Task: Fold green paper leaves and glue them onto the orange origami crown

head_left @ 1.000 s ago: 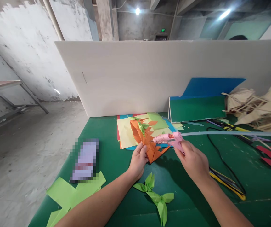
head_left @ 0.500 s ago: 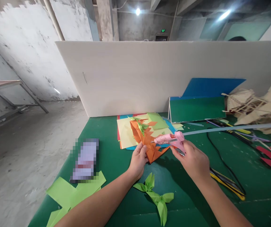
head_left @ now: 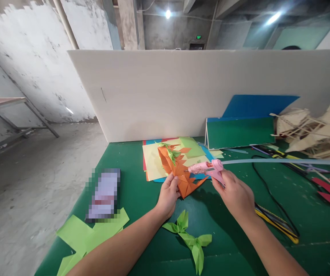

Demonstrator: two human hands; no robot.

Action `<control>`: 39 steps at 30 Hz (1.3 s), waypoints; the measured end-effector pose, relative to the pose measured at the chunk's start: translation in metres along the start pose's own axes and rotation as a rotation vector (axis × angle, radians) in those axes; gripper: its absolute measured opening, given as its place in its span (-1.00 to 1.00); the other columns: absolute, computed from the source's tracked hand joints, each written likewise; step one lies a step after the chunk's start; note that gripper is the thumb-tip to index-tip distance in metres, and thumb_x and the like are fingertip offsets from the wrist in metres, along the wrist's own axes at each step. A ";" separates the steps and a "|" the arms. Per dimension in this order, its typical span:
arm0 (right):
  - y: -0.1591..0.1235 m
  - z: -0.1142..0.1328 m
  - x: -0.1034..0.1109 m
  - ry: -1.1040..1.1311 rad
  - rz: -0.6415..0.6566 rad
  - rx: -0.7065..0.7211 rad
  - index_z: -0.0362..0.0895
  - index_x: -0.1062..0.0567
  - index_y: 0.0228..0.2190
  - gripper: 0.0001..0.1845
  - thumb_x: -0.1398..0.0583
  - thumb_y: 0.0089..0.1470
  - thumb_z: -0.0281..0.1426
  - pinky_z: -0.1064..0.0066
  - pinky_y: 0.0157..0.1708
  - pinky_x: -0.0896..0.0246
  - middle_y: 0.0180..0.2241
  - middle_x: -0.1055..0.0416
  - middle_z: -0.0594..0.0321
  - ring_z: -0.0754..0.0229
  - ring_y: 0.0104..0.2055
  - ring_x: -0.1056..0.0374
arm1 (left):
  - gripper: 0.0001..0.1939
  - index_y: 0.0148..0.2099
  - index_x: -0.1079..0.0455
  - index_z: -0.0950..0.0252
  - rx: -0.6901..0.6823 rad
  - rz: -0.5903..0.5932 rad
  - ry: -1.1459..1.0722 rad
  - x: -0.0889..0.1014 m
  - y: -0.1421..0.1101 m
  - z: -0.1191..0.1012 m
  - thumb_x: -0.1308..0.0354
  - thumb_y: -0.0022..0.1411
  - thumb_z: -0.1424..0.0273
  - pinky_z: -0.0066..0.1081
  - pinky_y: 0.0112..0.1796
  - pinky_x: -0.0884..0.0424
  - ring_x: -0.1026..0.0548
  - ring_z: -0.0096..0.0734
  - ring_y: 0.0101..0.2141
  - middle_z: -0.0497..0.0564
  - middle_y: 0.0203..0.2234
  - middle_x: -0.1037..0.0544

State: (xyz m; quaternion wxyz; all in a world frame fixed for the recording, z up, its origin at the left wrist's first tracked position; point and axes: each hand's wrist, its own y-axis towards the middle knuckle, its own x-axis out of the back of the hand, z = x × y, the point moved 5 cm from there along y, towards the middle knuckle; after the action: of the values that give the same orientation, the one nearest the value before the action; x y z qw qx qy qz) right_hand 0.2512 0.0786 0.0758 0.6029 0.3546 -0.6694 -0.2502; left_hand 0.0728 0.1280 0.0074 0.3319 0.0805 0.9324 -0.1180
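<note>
An orange folded-paper piece (head_left: 186, 184) with pointed tips is pinched along its near left edge by my left hand (head_left: 168, 194). Green paper leaves (head_left: 173, 154) sit on its upper part. My right hand (head_left: 236, 191) is wrapped round the handle of a pink glue gun (head_left: 206, 168), whose nozzle points left at the orange paper; I cannot tell if it touches. A long translucent glue stick (head_left: 282, 161) runs out of the gun's back to the right. Below the hands, a green folded-paper sprig (head_left: 190, 239) lies on the green table (head_left: 142, 230).
Light green paper sheets (head_left: 96, 235) and a pixelated phone-like object (head_left: 104, 195) lie at left. Stacked coloured paper (head_left: 151, 166) is behind the work. A white board (head_left: 159, 92) stands at the back. Yellow-handled tools (head_left: 279, 224), a black cord (head_left: 264, 188) and a wooden model (head_left: 311, 130) are at right.
The back end of the glue stick has swung downward as the glue gun tilts slightly and shifts a little. The left hand and the orange paper have barely moved.
</note>
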 end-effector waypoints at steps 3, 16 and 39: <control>-0.002 -0.002 0.002 -0.003 -0.025 -0.026 -0.16 -0.43 -0.30 -0.79 -0.11 0.19 -0.27 0.44 -0.52 -0.04 -0.48 -0.46 0.23 0.25 -0.50 -0.36 | -0.61 -0.08 -0.43 0.25 0.005 -0.028 -0.010 0.001 0.000 0.000 -0.33 0.05 0.22 -0.24 -0.12 -0.49 -0.58 -0.23 -0.18 0.08 -0.22 -0.61; -0.005 -0.004 -0.002 -0.004 0.008 -0.046 -0.18 -0.46 -0.30 -0.73 -0.14 0.15 -0.21 0.46 -0.56 -0.01 -0.45 -0.50 0.19 0.26 -0.50 -0.36 | -0.63 -0.12 -0.43 0.25 -0.001 -0.024 -0.018 0.003 0.003 0.001 -0.32 0.04 0.22 -0.28 -0.17 -0.49 -0.58 -0.29 -0.25 0.04 -0.29 -0.60; -0.055 -0.130 -0.054 0.196 0.434 -0.543 -0.16 -0.50 -0.44 -0.41 0.11 0.24 -0.04 0.39 -0.59 -0.06 -0.45 -0.49 0.07 0.12 -0.50 -0.36 | -0.67 -0.18 -0.41 0.26 -0.004 -0.045 -0.045 0.006 0.001 0.000 -0.32 0.04 0.21 -0.25 -0.11 -0.47 -0.56 -0.22 -0.17 0.06 -0.28 -0.60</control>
State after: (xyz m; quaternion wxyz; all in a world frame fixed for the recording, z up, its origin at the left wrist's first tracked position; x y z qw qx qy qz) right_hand 0.3895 0.0980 0.0191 0.7756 0.0532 -0.5773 -0.2498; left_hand 0.0685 0.1297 0.0038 0.3503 0.0563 0.9265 -0.1254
